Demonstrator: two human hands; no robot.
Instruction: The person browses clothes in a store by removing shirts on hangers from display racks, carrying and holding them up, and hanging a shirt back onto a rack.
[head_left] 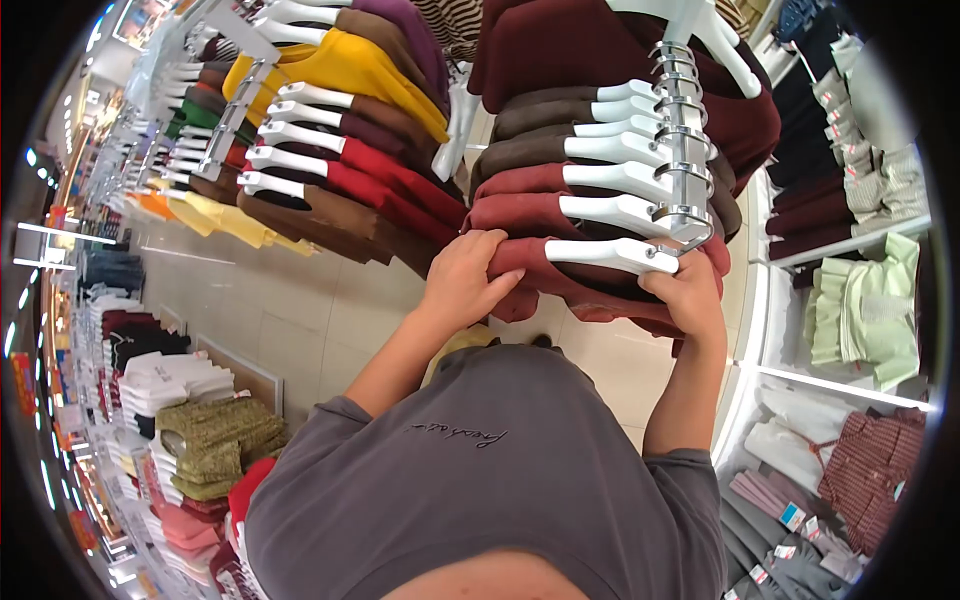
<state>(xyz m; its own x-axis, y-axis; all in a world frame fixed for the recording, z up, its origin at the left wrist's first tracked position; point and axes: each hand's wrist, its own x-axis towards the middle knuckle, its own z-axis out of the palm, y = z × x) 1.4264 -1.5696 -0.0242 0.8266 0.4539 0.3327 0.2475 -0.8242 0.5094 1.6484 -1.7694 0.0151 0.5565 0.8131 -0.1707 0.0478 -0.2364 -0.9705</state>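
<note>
A dusty-red shirt (580, 290) hangs on a white hanger (605, 254) at the near end of a metal display arm (688, 185). My left hand (468, 278) is closed on the shirt's left shoulder, with the thumb on the near side and the fingers over the top. At the opposite shoulder, my right hand (690, 292) is closed on the shirt just beside the hanger; some of its fingers are hidden behind the cloth. Right behind hang more red shirts (515, 212) and dark brown ones (520, 120) on white hangers.
To the left stands another rack with red, brown and yellow tops (370, 75). Shelves on the right hold a pale green ruffled garment (865, 315) and a red checked garment (875, 460). Folded olive knitwear (220, 440) lies at lower left. Tiled floor (290, 320) shows between the racks.
</note>
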